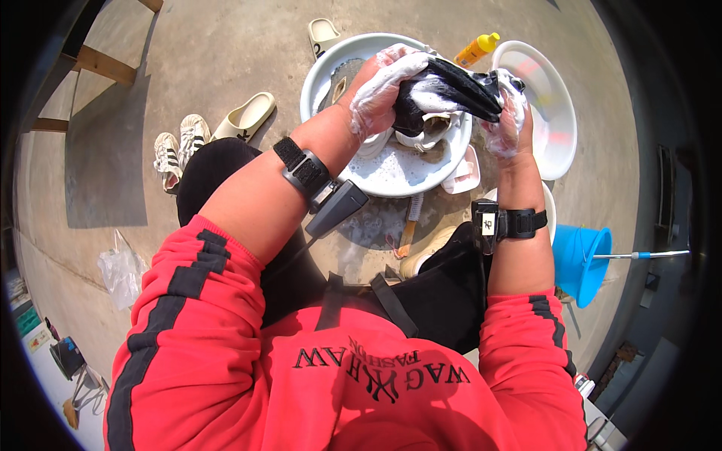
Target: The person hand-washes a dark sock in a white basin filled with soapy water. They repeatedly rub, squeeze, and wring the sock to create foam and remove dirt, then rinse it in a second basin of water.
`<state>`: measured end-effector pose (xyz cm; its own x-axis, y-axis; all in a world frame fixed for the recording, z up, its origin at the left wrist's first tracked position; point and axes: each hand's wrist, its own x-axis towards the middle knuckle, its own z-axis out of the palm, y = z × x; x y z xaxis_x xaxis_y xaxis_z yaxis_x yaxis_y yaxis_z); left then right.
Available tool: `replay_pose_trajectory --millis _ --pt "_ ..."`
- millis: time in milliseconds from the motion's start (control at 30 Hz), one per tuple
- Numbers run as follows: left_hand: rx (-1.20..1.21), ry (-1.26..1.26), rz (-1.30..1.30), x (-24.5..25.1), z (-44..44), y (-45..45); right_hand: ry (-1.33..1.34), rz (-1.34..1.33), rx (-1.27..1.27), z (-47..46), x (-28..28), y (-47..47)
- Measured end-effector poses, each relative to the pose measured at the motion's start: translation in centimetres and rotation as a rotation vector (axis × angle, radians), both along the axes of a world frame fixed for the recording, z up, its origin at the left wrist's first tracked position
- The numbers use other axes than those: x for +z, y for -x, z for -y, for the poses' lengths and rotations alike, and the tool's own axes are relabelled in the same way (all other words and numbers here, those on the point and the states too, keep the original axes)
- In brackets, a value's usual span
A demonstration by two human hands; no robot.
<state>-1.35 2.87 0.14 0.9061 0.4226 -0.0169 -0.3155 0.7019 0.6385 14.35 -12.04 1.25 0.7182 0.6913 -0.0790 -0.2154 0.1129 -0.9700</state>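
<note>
Stretched between my two hands is a black cloth item point(459, 84) covered in white suds; its exact kind is unclear. My left hand point(384, 90), foamy over the back and fingers, grips its left end. At the other end, my right hand point(510, 115) holds the narrower bunched part, with suds on the fingers and palm. Below the cloth stands a round white basin point(406, 189) with sudsy water. A white shoe point(424, 138) lies in the basin under the cloth, and a grey board or cloth piece point(352, 70) rests at its left side.
A yellow bottle point(476, 51) and a white oval basin point(555, 132) are beyond my right hand. A brush point(410, 225) and a pink-white dish point(463, 176) lie near the basin. A blue bucket point(584, 265) stands at right, slippers point(251, 115) and striped sneakers point(193, 135) at left.
</note>
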Motion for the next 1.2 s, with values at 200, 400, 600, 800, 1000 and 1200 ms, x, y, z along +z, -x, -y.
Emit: replay_pose_trajectory --millis 200,400,600,800,1000,1200 --pt "-0.431 0.001 -0.124 -0.9 0.0 0.2 -0.27 -0.099 -0.038 0.1 -1.1 -1.6" --pt "-0.283 -0.154 0.075 -1.0 0.2 -0.2 -0.274 -0.214 0.038 0.7 -2.1 -2.3" --pt "-0.068 0.289 -0.022 -0.8 2.1 -1.2 -0.243 -0.148 -0.118 -1.1 -3.4 -1.0" --pt "0.157 0.345 -0.191 -2.4 2.7 -2.1 -0.219 0.415 -0.071 -2.9 0.4 5.5" --pt "0.192 -0.197 -0.291 -4.1 5.0 -2.4 -0.095 1.05 -0.11 -4.2 -0.3 7.9" --pt "0.146 -0.531 -0.061 -3.0 4.1 -1.7 -0.225 1.283 -0.097 -4.9 -0.4 8.6"
